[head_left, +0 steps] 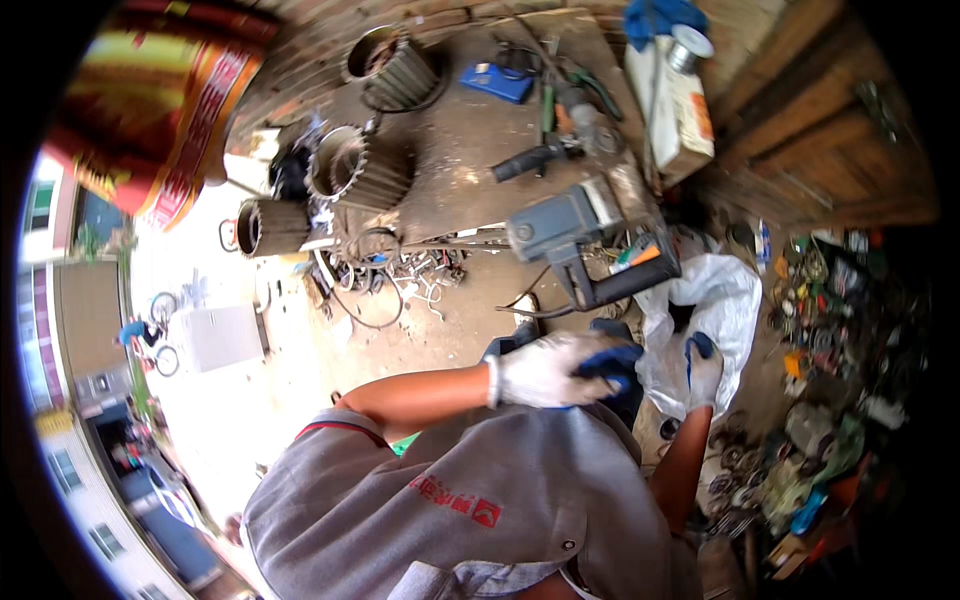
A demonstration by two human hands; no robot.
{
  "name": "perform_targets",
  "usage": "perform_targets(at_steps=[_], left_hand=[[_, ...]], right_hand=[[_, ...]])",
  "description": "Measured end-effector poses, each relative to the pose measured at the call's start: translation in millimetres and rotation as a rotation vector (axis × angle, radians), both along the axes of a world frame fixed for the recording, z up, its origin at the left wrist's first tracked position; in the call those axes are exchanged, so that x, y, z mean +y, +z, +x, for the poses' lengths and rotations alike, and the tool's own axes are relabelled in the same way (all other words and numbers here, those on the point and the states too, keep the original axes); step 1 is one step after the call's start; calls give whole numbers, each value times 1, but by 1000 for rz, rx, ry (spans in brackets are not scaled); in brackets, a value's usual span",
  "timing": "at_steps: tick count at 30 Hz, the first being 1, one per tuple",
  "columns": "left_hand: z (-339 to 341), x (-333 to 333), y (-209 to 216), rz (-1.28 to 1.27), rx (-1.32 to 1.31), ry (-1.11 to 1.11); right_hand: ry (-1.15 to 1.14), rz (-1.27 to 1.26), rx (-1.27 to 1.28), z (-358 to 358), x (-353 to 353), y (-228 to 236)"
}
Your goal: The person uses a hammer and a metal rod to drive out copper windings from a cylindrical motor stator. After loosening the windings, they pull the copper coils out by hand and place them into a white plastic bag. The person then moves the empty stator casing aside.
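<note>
Both my hands wear white work gloves with blue-coated fingers. My left hand [565, 370] reaches across in front of my body, its fingers curled; what they hold, if anything, is hidden. My right hand [704, 372] is closed on the near rim of a white plastic woven bag [738, 295], which gapes with a dark inside. Just beyond my left hand a large grey power tool [555, 228], which looks like a demolition hammer, lies at the bench edge. Its black handle [630, 283] juts toward me, over the bag's left side.
The wooden workbench [450, 165] carries ribbed metal motor housings [360, 168], a blue box [497, 82] and hand tools. A white canister [672, 110] stands at the back right, by a wooden cabinet [820, 130]. Scrap parts [415, 275] litter the floor ahead; a parts heap [830, 330] lies right.
</note>
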State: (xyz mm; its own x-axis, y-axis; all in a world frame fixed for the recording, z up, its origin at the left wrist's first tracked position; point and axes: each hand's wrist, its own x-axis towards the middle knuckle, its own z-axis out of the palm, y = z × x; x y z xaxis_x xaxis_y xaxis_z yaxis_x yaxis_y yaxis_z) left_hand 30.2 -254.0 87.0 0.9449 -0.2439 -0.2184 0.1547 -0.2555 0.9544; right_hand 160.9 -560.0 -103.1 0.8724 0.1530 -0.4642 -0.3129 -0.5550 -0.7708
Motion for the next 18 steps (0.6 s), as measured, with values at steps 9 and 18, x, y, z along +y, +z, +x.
perform_targets(at_steps=[9,18], left_hand=[[-93,135,-61,-200,228,1065],[-102,304,-4,558,-34,1295]], right_hand=[[46,24,-348,26,24,58],[140,89,-381,24,73,113]])
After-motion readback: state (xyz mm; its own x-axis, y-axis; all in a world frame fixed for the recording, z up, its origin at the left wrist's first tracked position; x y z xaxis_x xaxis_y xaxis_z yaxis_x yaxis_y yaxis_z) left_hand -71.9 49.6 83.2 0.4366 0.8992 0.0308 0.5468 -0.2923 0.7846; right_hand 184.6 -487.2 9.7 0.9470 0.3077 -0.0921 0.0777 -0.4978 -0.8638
